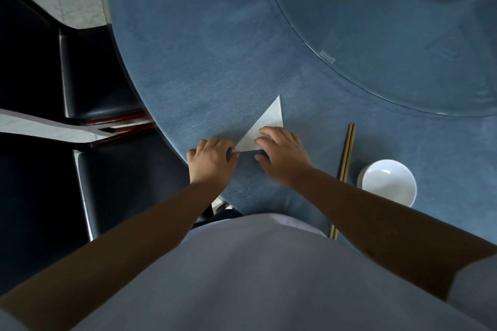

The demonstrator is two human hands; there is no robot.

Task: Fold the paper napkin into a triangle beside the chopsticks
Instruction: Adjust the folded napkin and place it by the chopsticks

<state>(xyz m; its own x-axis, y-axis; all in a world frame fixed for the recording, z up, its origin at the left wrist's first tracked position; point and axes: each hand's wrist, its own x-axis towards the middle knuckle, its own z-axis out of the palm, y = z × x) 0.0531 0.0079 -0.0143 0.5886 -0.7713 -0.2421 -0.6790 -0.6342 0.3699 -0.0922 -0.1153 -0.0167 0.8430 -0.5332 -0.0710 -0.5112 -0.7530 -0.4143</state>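
Note:
A white paper napkin [269, 122] lies flat on the blue tablecloth [204, 62] in a triangle shape, one tip pointing away from me. My left hand [211, 160] pinches the napkin's near left corner between thumb and fingers. My right hand [282, 154] rests on the napkin's near right part, fingers spread and pressing down, hiding that corner. A pair of wooden chopsticks [347, 153] lies to the right of the napkin, a short gap from my right hand, partly covered by my right forearm.
A white bowl [387, 183] stands just right of the chopsticks. A glass turntable [376, 43] covers the table's far right. Two dark chairs [96, 75] stand at the left, beyond the table's curved edge [161, 131].

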